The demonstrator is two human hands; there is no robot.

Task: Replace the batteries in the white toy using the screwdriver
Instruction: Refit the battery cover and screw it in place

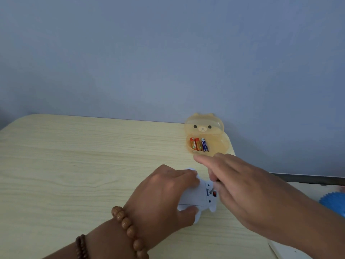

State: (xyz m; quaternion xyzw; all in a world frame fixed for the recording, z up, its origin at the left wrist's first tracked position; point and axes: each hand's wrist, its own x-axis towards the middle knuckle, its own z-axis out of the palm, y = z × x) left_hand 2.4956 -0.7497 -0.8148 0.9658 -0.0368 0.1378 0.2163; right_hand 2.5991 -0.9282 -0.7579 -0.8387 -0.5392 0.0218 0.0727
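The white toy (202, 195) lies on its side on the pale wooden table (74, 165). My left hand (166, 191) grips its body, thumb below and fingers over the top. My right hand (237, 182) holds the screwdriver (212, 189), whose tip touches the toy's underside by a small red switch; the index finger points straight out to the left. Most of the screwdriver is hidden by the fingers. Behind the hands stands an open orange bear-shaped box (207, 139) holding three batteries (199, 144), two orange and one blue.
The table's right edge runs just past the box. A blue spiky ball (334, 202) lies off the table at the far right, and a white sheet corner (291, 251) shows at the bottom right. A blue wall rises behind the table.
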